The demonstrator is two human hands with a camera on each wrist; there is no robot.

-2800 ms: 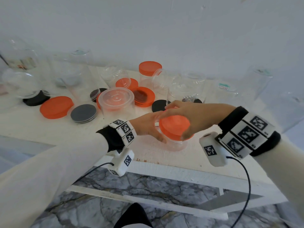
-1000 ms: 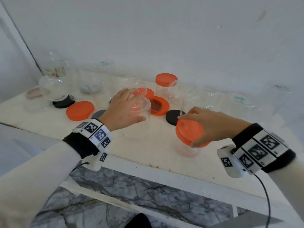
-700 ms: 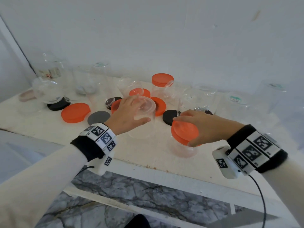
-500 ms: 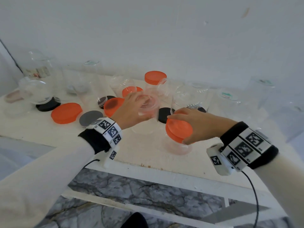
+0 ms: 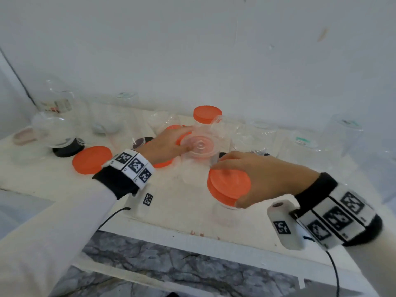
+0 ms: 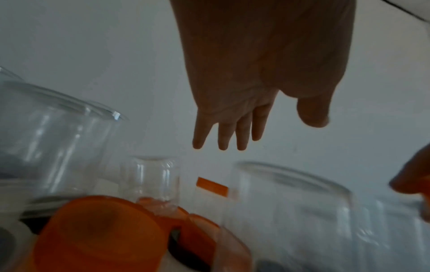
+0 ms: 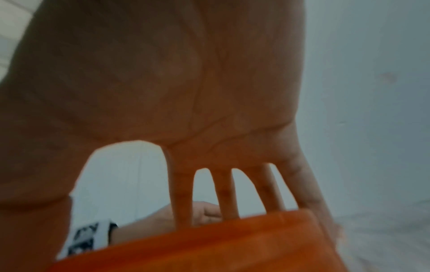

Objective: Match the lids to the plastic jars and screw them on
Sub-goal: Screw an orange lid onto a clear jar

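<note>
My right hand (image 5: 257,174) grips an orange lid (image 5: 227,185) from above, fingers and thumb curled round its rim. The lid sits tilted on a small clear jar (image 5: 225,215) near the table's front. In the right wrist view the fingers (image 7: 181,193) reach down behind the orange lid (image 7: 209,244). My left hand (image 5: 162,146) lies beside a taller clear jar (image 5: 199,155) just behind. In the left wrist view the left hand (image 6: 232,128) shows straight fingers holding nothing, with the clear jar (image 6: 291,211) below and to its right.
Loose orange lids (image 5: 92,159) and a black lid (image 5: 66,148) lie on the left of the white table (image 5: 214,239). An orange-capped jar (image 5: 206,116) stands at the back. Several clear jars (image 5: 304,146) crowd the wall side.
My left hand slid the taller clear jar right, close to the jar under my right hand, and its fingers have straightened off it. My right hand has kept its grip on the orange lid.
</note>
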